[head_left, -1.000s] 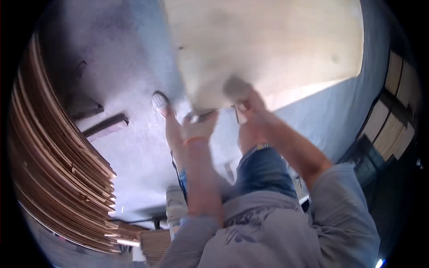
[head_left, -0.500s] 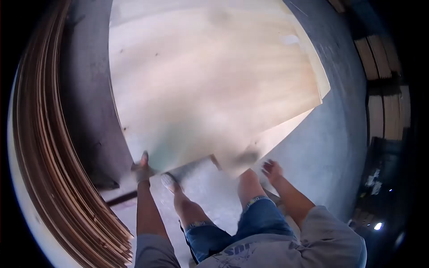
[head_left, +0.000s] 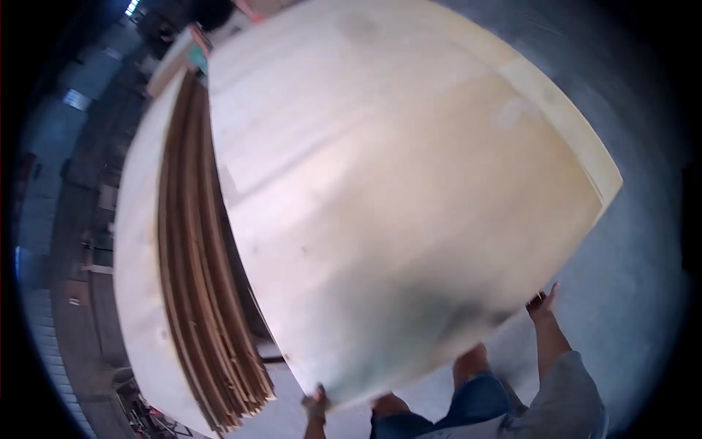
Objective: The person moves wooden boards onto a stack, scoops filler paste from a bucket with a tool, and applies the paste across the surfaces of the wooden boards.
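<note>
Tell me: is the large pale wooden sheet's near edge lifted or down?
Lifted: the left hand grips the pale wooden sheet there, and it hides both feet.

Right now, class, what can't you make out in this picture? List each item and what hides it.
Pale sheet, head view: underside hidden by its upper face; far end cut off by the top edge.
Left hand, head view: most fingers hidden by the sheet.
Right hand, head view: blur hides how firmly it grips.
Stacked boards, head view: packed edges too blurred to count.
</note>
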`<control>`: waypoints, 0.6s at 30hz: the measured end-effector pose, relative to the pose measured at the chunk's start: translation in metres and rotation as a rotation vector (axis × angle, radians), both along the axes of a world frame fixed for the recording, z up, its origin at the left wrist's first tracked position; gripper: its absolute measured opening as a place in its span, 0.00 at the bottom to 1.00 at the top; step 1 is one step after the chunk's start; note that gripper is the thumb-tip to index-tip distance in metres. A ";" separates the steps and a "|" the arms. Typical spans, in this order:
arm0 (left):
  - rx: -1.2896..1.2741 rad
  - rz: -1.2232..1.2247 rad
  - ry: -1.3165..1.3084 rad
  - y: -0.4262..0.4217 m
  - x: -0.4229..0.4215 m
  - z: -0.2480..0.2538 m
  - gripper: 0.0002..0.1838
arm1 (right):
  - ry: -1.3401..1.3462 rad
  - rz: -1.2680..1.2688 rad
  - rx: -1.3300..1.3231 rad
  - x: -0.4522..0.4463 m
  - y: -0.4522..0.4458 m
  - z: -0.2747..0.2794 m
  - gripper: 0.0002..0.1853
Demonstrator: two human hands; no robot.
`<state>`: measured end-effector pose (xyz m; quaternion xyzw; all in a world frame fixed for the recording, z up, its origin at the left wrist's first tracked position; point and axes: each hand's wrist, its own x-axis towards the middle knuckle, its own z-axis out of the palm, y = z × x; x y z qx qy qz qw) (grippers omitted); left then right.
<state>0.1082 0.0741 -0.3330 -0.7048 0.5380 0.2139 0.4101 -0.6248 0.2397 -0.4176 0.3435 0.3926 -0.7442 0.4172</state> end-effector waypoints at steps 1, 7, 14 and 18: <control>-0.080 0.231 0.017 0.005 -0.022 0.048 0.30 | 0.073 0.063 -0.134 -0.002 -0.019 0.007 0.46; -0.710 0.655 0.546 0.031 0.008 0.085 0.37 | 0.228 0.154 -0.279 0.020 -0.007 -0.001 0.30; -0.940 0.910 0.647 0.062 0.020 0.132 0.47 | 0.345 0.196 -0.248 0.075 0.017 0.179 0.31; -0.601 1.195 0.956 0.000 0.039 0.059 0.49 | 0.640 0.276 -0.192 0.114 -0.054 0.290 0.32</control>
